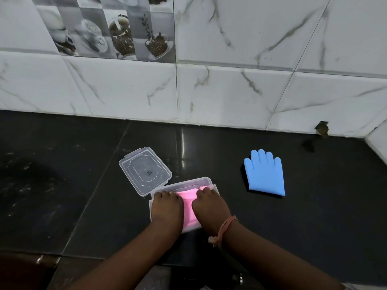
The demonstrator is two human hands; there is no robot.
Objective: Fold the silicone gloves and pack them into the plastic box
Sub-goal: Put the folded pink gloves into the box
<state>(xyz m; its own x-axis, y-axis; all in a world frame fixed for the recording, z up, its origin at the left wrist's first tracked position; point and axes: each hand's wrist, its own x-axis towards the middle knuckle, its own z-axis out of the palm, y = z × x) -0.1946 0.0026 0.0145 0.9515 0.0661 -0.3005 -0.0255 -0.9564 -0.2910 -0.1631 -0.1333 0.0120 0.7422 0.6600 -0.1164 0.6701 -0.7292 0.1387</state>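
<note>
Left hand [166, 208] and right hand [209, 207] curled, fingers down, pressing folded pink silicone glove [189, 208] into clear plastic box [184, 184], hinged lid [144, 170] open; blue silicone glove [266, 174] flat on dark countertop [83, 185], well apart at right

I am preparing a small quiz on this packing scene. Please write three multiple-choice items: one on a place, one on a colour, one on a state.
1. Where does the blue glove lie?
A. in the box
B. on the dark counter, right of the box
C. on the lid

2. What colour is the glove under both hands?
A. pink
B. green
C. yellow

3. The box lid is
A. shut
B. open
C. missing

Key: 1 B, it lies flat, apart from the plastic box. 2 A, the pink glove shows between the left hand and right hand. 3 B, the lid lies swung back.
</note>
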